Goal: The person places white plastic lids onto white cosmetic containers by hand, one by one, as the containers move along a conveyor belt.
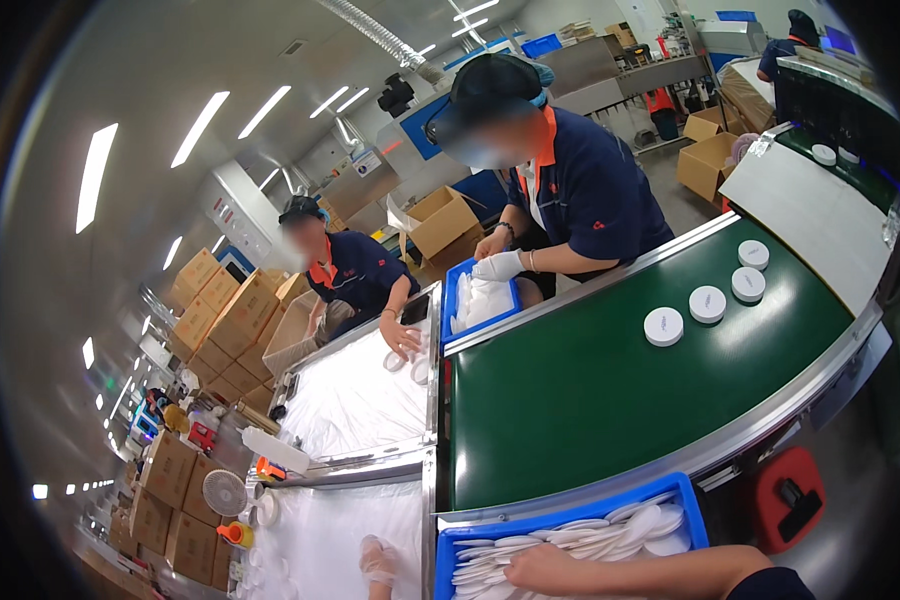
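Note:
At the lower edge, my right hand reaches into a blue bin heaped with thin white round discs. Its fingers are curled down among the discs, and what they grip, if anything, is hidden. My left hand, in a thin see-through glove, rests on or just over a white-covered tabletop left of the bin. Its fingers are too small and unclear to read. Several white discs lie along that tabletop's left side.
A green conveyor belt carries several round white tubs. Across it, a person works over another blue bin; a second person handles white rings. A small fan, a white bottle and a red stool stand nearby.

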